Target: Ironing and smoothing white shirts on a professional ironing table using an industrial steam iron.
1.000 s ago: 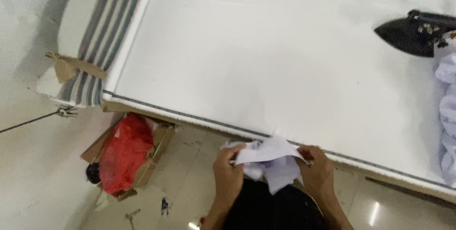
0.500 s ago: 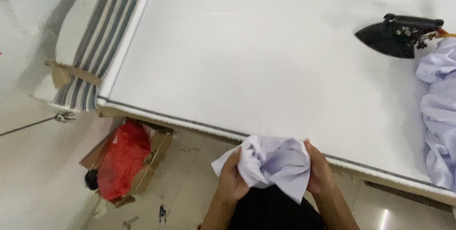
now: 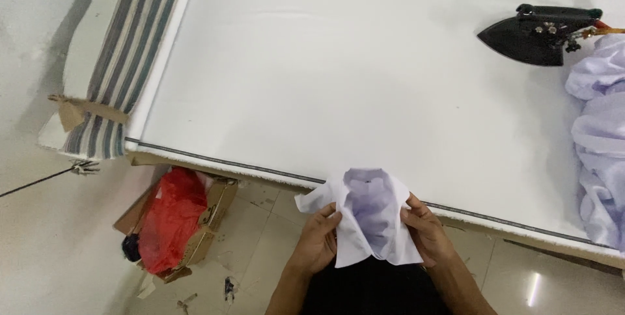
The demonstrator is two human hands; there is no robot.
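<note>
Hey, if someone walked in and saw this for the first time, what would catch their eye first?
Probably the pale cloth held up at the bottom centre, the left hand and right hand gripping its sides. Behind it spreads the big white table, with a black iron at its far right. A red bag in a cardboard box sits on the floor, lower left.

Light was bright, even and soft. The wide white padded ironing table (image 3: 364, 74) read nearly blown out, its surface detail lost. A pale reflection glared on the glossy tiled floor (image 3: 534, 289) near right. A soft shadow fell on the far-left white wall (image 3: 39, 48). Focus was fair; the near hands looked slightly soft.
</note>
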